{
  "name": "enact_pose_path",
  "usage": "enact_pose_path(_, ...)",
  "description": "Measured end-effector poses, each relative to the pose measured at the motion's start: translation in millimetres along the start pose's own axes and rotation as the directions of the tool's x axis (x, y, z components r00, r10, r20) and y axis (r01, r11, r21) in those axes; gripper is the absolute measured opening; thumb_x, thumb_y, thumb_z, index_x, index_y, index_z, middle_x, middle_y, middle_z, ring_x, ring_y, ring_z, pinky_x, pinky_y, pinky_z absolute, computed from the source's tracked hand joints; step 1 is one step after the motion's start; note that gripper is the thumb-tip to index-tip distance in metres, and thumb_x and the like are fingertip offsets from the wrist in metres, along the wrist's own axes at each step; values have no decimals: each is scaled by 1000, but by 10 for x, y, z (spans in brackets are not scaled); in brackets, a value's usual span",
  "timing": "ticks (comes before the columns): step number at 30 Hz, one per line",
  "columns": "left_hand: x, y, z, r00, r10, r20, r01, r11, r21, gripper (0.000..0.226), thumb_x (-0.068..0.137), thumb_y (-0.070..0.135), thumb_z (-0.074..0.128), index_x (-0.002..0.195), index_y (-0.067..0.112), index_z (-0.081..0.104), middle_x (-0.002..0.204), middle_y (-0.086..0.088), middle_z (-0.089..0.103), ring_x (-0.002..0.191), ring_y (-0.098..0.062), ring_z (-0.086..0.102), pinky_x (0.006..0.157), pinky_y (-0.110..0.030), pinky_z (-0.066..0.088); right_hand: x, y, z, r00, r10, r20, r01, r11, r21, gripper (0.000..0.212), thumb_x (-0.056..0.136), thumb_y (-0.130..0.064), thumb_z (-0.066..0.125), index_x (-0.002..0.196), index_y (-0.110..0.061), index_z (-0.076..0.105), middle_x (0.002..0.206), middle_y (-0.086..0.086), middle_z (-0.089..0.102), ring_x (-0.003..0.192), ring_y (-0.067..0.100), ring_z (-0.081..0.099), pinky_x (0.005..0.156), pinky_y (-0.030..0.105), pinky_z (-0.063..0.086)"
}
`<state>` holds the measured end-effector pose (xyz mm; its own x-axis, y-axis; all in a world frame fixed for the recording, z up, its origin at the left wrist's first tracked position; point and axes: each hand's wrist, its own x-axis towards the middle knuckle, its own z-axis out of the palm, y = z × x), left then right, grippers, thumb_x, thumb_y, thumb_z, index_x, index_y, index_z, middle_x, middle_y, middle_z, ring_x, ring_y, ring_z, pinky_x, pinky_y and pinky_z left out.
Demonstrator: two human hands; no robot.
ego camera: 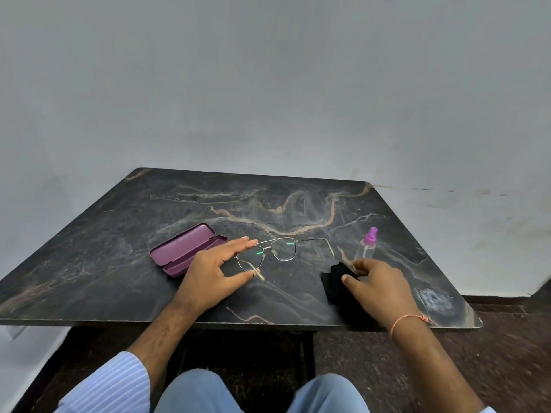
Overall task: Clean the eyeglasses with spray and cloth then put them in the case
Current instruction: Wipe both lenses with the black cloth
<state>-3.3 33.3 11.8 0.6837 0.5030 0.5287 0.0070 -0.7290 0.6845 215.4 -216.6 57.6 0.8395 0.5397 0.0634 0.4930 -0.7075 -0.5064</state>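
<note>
Table: a dark marble-patterned top with pale veins, pushed up near a plain grey wall.

Eyeglasses: thin metal-framed eyeglasses lie near the middle of the table with the temples unfolded, one temple stretching off to the right, the other pointing toward the person.

Left hand: the left hand rests by the left lens with its fingers stretched out along the top of the frame; the thumb tip meets the near temple end. Whether it truly pinches the frame or only touches it, I can't quite tell from here.

Case: a purple case sits open on the table just left of the glasses, lid tipped back, partly behind the left hand.

Cloth: a black cloth lies crumpled to the right of the glasses.

Right hand: the right hand has its thumb and fingertips curled onto the right edge of the cloth, gripping it. An orange thread is tied round that wrist.

Spray bottle: a small clear spray bottle with a pink-purple nozzle stands upright just behind the right hand's fingertips.
</note>
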Motion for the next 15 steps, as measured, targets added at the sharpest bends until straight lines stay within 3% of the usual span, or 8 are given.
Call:
enact_pose_path(2,-4,7,-2,1000,10,13,-10,1000,4,70,79,24,99,141,43,72,147,17,69,142,3,60,124,-35,48,-56,-55,-55,997,-62,-52,54,986,-158,34,96,-37,69,125,-19,71,120,-1,78,115,26,70,97,38,55)
enact_pose_path(4,-9,14,-7,1000,13,19,-13,1000,0,70,79,25,99,141,43,71,147,17,69,143,2,60,124,-35,48,-86,-93,-74,982,-145,-117,119,972,-203,29,98,-35,67,121,-19,73,117,0,78,110,27,71,93,39,56)
enact_pose_path(6,-11,18,-13,1000,6,15,-5,1000,-19,70,80,25,99,141,42,72,147,19,69,142,2,60,124,-35,48,-84,-117,-76,954,-245,-174,230,968,-101,31,98,-34,69,128,-26,73,117,-7,79,104,17,73,91,34,56)
enact_pose_path(8,-13,27,-18,1000,-8,-1,8,999,-49,68,80,23,99,140,40,73,145,20,70,140,3,62,122,-32,49,-68,-149,-53,921,-337,-195,354,934,58,32,98,-31,73,130,-35,73,109,-17,76,94,4,69,85,22,54)
enact_pose_path(10,-18,42,-25,1000,-17,-21,15,997,-72,66,80,23,99,138,39,74,142,21,71,137,3,64,121,-29,50,-41,-181,6,888,-412,-204,446,880,165,30,97,-27,75,125,-38,75,99,-20,73,90,2,67,79,10,49)
enact_pose_path(15,-18,47,-41,1000,-16,-19,14,996,-89,65,78,25,100,137,37,75,141,18,73,135,2,66,119,-32,52,53,-283,104,861,-428,-274,504,791,346,31,98,-22,75,126,-36,75,98,-18,75,91,5,67,77,11,51)
